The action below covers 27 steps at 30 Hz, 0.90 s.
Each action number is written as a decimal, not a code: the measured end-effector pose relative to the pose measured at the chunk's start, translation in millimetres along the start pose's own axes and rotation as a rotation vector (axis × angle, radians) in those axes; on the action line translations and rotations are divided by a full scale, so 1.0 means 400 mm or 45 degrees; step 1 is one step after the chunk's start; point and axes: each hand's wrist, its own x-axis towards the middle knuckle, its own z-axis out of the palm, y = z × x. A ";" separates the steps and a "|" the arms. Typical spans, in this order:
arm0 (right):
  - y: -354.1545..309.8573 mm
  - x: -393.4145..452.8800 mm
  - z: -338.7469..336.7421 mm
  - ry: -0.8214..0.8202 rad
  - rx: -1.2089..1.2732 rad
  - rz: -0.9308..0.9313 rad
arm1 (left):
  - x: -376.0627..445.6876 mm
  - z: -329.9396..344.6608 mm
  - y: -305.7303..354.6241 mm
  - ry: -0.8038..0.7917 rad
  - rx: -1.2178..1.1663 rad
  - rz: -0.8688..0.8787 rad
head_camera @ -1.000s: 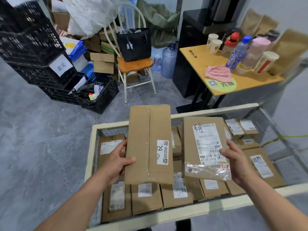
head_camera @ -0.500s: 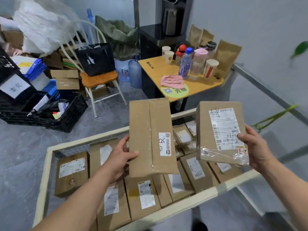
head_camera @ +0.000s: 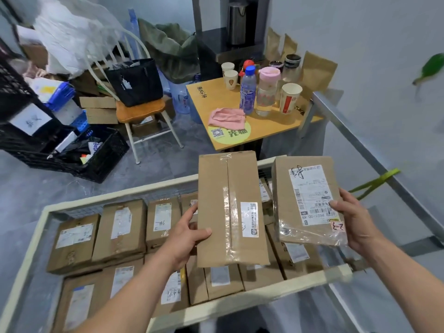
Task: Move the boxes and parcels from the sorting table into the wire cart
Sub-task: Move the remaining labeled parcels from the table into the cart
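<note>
We hold two boxes above the cart (head_camera: 149,319), one in each hand. Our left hand (head_camera: 186,239) grips the long box (head_camera: 229,210) by its left edge, thumb curled over the front face and fingers wrapped behind it. This box stands upright, with a taped seam down its middle and a small white label low on the right half. Our right hand (head_camera: 353,219) holds the shorter box (head_camera: 307,200) by its right edge, thumb pressed on the big shipping label and the other fingers hidden behind; clear tape wraps its lower end. The two boxes are just beside each other and do not touch.

Below them the cart has a cream frame and wire mesh walls, and it is already packed with brown parcels (head_camera: 120,229) lying flat in rows, labels up.

Past the cart stands a small yellow table (head_camera: 269,131) with a pink cloth (head_camera: 227,117), a blue-capped bottle (head_camera: 247,92) and paper cups (head_camera: 289,98). To its left is a white chair (head_camera: 140,109) with a black bag (head_camera: 135,81) on its seat, and further left black crates (head_camera: 72,152) sit on the grey floor.
</note>
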 end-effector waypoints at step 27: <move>0.207 0.221 -0.103 0.027 -0.212 0.251 | 0.213 0.056 -0.225 0.038 -0.046 -0.251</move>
